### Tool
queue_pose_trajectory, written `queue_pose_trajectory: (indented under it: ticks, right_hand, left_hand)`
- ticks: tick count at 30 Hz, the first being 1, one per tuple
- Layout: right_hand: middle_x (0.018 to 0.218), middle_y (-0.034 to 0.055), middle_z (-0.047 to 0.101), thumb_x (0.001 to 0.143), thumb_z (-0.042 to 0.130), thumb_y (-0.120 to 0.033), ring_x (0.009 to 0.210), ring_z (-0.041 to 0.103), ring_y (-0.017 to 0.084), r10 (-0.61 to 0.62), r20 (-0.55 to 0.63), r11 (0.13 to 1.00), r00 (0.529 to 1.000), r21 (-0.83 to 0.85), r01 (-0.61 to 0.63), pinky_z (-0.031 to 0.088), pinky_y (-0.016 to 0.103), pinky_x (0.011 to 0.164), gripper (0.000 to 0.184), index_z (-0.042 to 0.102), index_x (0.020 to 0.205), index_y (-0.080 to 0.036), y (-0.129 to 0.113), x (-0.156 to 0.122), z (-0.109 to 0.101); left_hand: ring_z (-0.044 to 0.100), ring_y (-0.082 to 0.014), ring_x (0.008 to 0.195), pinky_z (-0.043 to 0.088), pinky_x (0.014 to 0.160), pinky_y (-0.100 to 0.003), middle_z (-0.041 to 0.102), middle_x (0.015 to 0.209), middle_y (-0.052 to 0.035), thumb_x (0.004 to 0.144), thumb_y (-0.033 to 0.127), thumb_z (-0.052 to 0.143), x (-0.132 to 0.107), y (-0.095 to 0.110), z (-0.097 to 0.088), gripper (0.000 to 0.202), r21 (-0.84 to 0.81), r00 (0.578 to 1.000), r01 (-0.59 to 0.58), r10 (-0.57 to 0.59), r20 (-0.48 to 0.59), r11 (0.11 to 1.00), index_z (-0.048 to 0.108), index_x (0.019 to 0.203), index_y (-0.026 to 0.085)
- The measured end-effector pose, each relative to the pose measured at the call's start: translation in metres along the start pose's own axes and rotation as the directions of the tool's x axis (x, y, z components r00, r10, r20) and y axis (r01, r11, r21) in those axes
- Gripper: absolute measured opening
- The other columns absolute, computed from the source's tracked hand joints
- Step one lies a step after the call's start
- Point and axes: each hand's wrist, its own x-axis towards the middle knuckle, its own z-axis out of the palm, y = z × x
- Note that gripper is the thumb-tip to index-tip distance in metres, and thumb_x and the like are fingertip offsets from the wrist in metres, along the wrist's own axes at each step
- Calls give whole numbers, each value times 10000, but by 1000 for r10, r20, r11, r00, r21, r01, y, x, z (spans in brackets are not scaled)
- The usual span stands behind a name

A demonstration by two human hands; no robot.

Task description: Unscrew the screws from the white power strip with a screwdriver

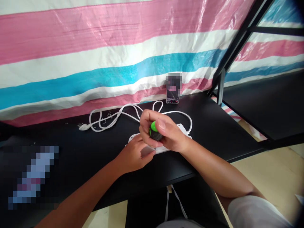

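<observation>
Near the middle of the frame, the right hand (169,131) is curled tight around a stubby tool handle, bright green and black (155,134). Its thumb sits by the green top. The low end of the tool is hidden, so I can't tell what shape it has. Just below and to the left, the left hand (134,155) holds a long, flat, white plastic case (163,149). Its thumb is at the near edge, and some of its fingers are hidden behind the right hand. The case lies flat on a smooth black table (213,126), under both hands, at the centre of the frame.

A thin white cord (116,117) comes out of the right end of the case, bends back behind it, and makes loops on the table left of centre. At its left end is a white plug with metal prongs (83,127). Tiny curly white bits (109,114) lie by the loops.

Above the hands, a phone with a dark screen (173,95) leans up at the back of the table. Behind it hangs a shiny plastic sheet with pink, white and blue stripes (106,74). Black metal bars (234,47) slant across the upper right, and a white sleeve (256,209) shows at the lower right.
</observation>
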Motion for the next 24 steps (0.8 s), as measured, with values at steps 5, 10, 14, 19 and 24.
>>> queue_pose_trajectory:
  ticks: [5,10,14,19,24]
  right_hand:
    - [658,-65,517,1047,543,-375,479,360,39,-78,-37,996,996,-57,76,291,201,488,249,491,893,-187,0,2,6]
    - [745,-7,601,1043,541,-433,549,503,61,12,-77,998,997,-52,-16,366,217,511,331,599,897,-142,-4,2,7]
    - [676,-31,548,1046,471,-540,499,417,55,9,-100,1000,995,-12,-10,337,229,502,437,600,905,-146,1,3,4]
    - [648,-83,523,975,656,-459,474,385,43,-44,-119,999,992,-11,43,299,192,468,309,479,943,-208,2,5,5]
    - [717,-29,565,1046,526,-466,542,474,56,23,-106,998,994,-63,-30,361,203,497,343,574,899,-160,-4,5,4]
  left_hand:
    - [684,-268,1106,594,975,-414,733,1120,-34,909,282,660,-3,-3,1,220,-1,999,42,-42,13,999,713,1120,246]
    - [695,-266,997,610,859,-397,720,1018,-55,885,333,680,-5,-7,5,182,31,998,67,-67,-1,997,708,1022,216]
    - [689,-269,1045,581,959,-436,735,1051,-57,888,297,671,-3,-4,2,220,8,999,36,-36,5,999,713,1089,220]
    - [669,-273,1160,556,1024,-440,732,1199,-54,919,267,643,-1,-1,-1,276,-8,997,41,-41,58,999,697,1186,227]
    - [673,-288,1133,566,990,-443,727,1158,-71,917,307,658,-4,-4,2,242,27,997,53,-54,56,998,704,1133,210]
